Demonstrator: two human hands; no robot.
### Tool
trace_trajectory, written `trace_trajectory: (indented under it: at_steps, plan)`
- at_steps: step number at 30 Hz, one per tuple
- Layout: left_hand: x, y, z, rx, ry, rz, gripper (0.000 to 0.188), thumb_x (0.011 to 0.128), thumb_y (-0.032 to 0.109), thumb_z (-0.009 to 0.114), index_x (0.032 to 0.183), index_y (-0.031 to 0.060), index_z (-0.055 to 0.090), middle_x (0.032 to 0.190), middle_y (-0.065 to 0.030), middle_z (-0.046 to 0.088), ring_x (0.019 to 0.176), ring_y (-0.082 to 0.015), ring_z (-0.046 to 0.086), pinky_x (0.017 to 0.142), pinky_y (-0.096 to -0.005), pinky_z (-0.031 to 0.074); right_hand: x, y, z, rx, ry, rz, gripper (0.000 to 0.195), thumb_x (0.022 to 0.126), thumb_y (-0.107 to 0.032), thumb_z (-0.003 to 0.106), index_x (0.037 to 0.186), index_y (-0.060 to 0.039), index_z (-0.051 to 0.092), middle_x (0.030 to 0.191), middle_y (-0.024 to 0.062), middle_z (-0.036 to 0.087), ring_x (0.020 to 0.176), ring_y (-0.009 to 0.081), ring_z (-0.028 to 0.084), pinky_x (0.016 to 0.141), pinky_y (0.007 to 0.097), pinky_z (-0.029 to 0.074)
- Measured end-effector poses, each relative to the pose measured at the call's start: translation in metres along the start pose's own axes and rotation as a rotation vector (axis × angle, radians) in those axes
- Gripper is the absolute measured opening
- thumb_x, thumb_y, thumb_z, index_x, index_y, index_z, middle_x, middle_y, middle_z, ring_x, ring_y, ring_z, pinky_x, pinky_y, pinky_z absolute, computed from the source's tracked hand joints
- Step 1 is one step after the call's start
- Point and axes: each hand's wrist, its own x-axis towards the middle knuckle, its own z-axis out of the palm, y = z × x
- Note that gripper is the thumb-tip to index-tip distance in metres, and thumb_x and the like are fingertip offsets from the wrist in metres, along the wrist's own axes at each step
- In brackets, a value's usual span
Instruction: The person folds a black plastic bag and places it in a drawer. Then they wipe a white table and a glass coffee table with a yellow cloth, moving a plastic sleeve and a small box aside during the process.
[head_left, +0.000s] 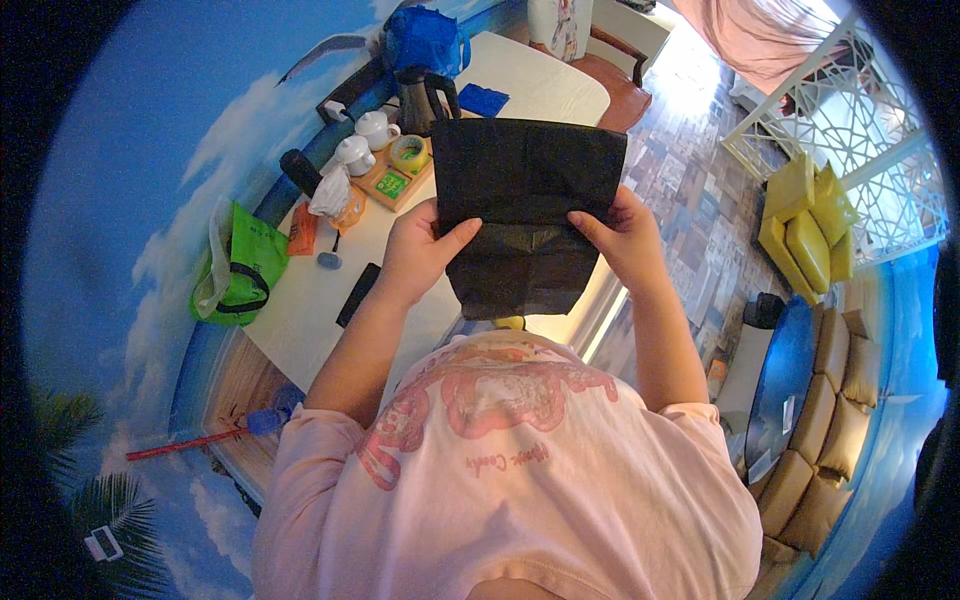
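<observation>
A black, creased sheet of fabric or a flat bag (529, 180) is held up in front of my chest, above the near edge of the white table (300, 322). My left hand (424, 244) grips its left edge, thumb on the near face. On the opposite edge, my right hand (626, 236) holds it the same way, fingers behind. A crease runs across between the two thumbs, and the lower part narrows towards my shirt. Whether it is one layer or several, I cannot tell. Its far side is hidden.
A green bag (240, 270), a black phone-like object (358, 295), an orange packet (302, 229) and a wooden tray (405, 196) with white lidded cups (376, 129) and a tape roll (409, 153) lie left. Beyond stand a kettle (418, 101) and a blue bag (425, 39); a chair (611, 90) is far right.
</observation>
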Motion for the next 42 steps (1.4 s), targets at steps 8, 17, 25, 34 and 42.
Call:
trace_trajectory:
  at_steps: [8,17,25,34,42]
  plan:
    - [-0.004,0.010,0.000,0.024,0.081,0.107,0.019,0.089,0.007,0.068,0.106,-0.0011,0.066,0.100,-0.0071,0.070,0.091,-0.0131,0.065,0.083,-0.0282,0.051,-0.005,-0.004,-0.003,-0.022,-0.039,0.075,0.026,0.085,0.002,0.068,0.109,-0.0024,0.063,0.109,0.0010,0.066,0.099,0.0112,0.061,0.087,0.0296,0.051]
    - [-0.001,0.005,-0.011,-0.089,0.020,0.242,0.023,0.085,-0.014,0.053,0.095,0.0016,0.067,0.098,-0.0062,0.067,0.092,-0.0149,0.064,0.086,-0.0268,0.051,0.000,-0.014,0.001,0.197,0.007,-0.158,0.016,0.087,0.008,0.060,0.096,-0.0035,0.068,0.108,0.0075,0.068,0.101,0.0174,0.064,0.090,0.0277,0.049]
    - [-0.004,0.008,-0.012,-0.149,0.051,0.286,0.025,0.085,-0.015,0.053,0.093,0.0034,0.067,0.097,-0.0063,0.066,0.091,-0.0145,0.063,0.085,-0.0263,0.050,-0.009,-0.027,0.007,0.730,-0.057,0.185,0.037,0.096,-0.024,0.056,0.129,-0.0062,0.054,0.108,0.0090,0.065,0.098,0.0184,0.063,0.088,0.0312,0.050]
    - [-0.004,0.029,0.000,-0.552,0.040,-0.028,0.026,0.098,0.007,0.051,0.123,0.0069,0.057,0.104,-0.0079,0.067,0.095,-0.0147,0.064,0.086,-0.0289,0.051,-0.012,-0.005,0.035,0.454,0.224,0.252,0.025,0.087,-0.011,0.071,0.109,-0.0064,0.060,0.093,0.0014,0.065,0.082,0.0110,0.061,0.075,0.0260,0.050]
    - [-0.005,0.016,0.007,-0.592,-0.088,-0.241,0.033,0.096,0.019,0.060,0.123,0.0012,0.056,0.109,-0.0083,0.067,0.100,-0.0198,0.066,0.091,-0.0347,0.052,-0.006,-0.005,0.034,0.460,0.246,0.215,0.024,0.088,-0.014,0.071,0.108,-0.0069,0.060,0.091,0.0007,0.064,0.081,0.0105,0.060,0.072,0.0263,0.050]
